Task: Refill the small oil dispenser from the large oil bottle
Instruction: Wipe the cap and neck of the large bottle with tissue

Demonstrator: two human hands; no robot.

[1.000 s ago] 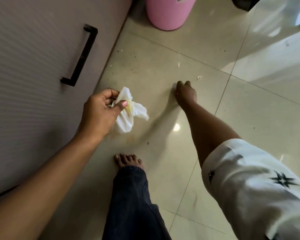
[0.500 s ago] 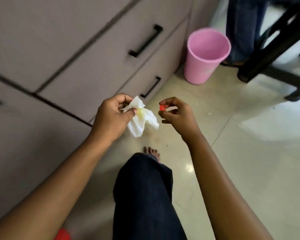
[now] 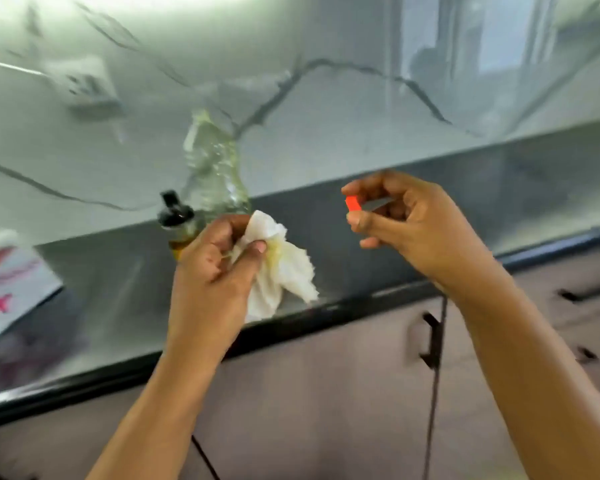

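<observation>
My left hand (image 3: 212, 268) grips a crumpled white tissue (image 3: 278, 268) with a yellow oil stain, held above the counter's front edge. My right hand (image 3: 406, 226) pinches a small red cap (image 3: 352, 204) between thumb and fingers, raised to the right of the tissue. Behind my left hand, the small oil dispenser (image 3: 177, 221) with a black top stands on the dark counter (image 3: 326, 216), partly hidden. Right behind it stands the large clear oil bottle (image 3: 215, 164), blurred; I cannot tell whether its top is on.
A white box with pink print (image 3: 11, 278) lies on the counter at the left. A wall socket (image 3: 84, 84) sits on the marble backsplash. Brown drawers with black handles (image 3: 430, 341) run below the counter edge.
The view has swung up from the floor to the counter. My right hand picked the red cap off the floor and raised it; my left hand kept the tissue.
</observation>
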